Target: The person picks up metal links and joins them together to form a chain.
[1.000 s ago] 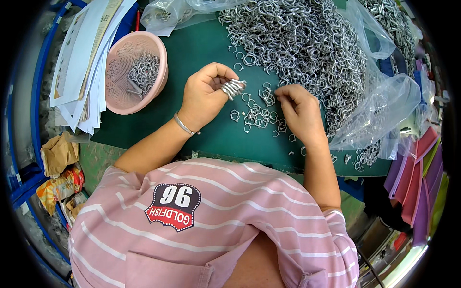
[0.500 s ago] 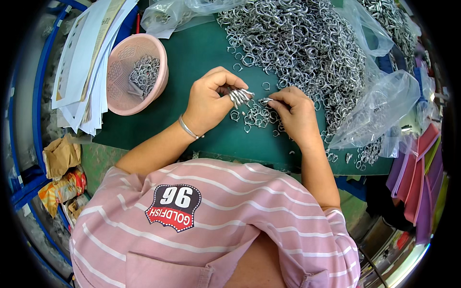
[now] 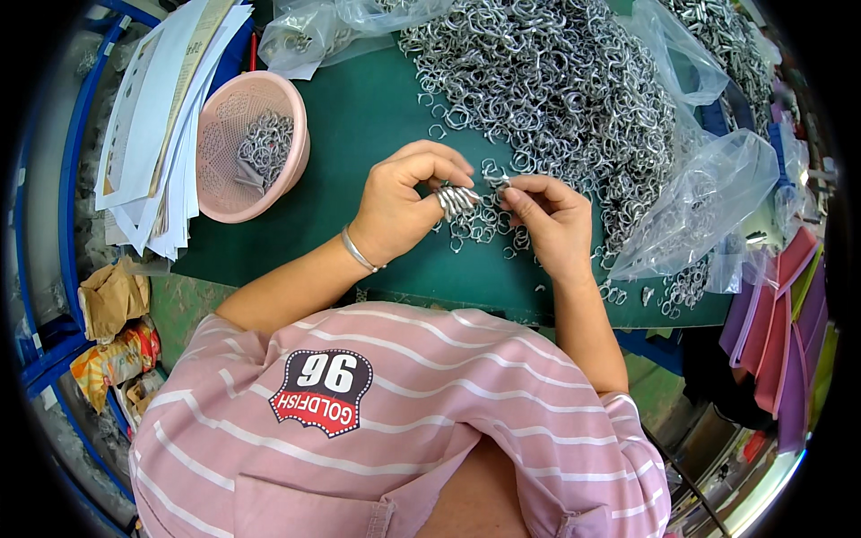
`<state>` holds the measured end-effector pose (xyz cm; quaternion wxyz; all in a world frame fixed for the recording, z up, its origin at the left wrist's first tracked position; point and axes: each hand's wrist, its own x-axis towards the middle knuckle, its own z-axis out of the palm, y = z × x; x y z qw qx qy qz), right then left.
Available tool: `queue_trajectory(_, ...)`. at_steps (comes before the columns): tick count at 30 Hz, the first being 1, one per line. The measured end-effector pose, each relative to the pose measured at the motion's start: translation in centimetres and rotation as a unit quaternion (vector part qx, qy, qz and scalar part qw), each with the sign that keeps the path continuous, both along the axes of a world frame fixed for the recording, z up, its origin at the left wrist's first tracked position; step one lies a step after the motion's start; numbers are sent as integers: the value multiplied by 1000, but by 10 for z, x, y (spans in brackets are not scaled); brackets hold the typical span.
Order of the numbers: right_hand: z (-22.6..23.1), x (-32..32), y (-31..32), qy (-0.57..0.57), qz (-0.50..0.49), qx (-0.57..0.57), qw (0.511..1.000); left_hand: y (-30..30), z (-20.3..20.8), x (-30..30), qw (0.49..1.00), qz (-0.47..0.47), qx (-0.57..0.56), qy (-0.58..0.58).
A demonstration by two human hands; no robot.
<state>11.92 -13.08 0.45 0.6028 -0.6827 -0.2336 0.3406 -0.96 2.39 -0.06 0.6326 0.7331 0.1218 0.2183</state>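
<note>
A short row of silvery metal rings (image 3: 456,200) sits side by side at the thumb of my left hand (image 3: 395,197). The fingers of that hand curl above them, with the index fingertip lifted off the row. Just to the right, my right hand (image 3: 558,224) is closed in a pinch at a small metal ring (image 3: 494,178), whose far part is hard to make out. Beneath and between both hands, loose rings (image 3: 475,229) lie scattered on the green tabletop (image 3: 350,117).
A large heap of metal rings (image 3: 547,81) covers the back right, with a clear plastic bag (image 3: 708,206) beside it. At the left stand a pink basket (image 3: 300,148) holding some rings and a stack of papers (image 3: 152,117). Another plastic bag (image 3: 300,45) lies at the back.
My left index finger has lifted away from the row of rings, and the left hand sits slightly lower. My right hand stays close by, still pinching. The whole view has shifted a little.
</note>
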Motion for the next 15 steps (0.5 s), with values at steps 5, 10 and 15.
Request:
queue_trajectory(5, 7, -8, 1, -57, 58, -20, 996, -2, 2, -1, 988, -14, -146, 50)
queue_trajectory(10, 3, 6, 6, -362, 60, -71, 928, 3, -3, -3, 996, 18, -79, 41)
queue_trajectory(15, 0, -6, 8, -401, 102, -105, 904, 1, -3, -2, 997, 11, -72, 31)
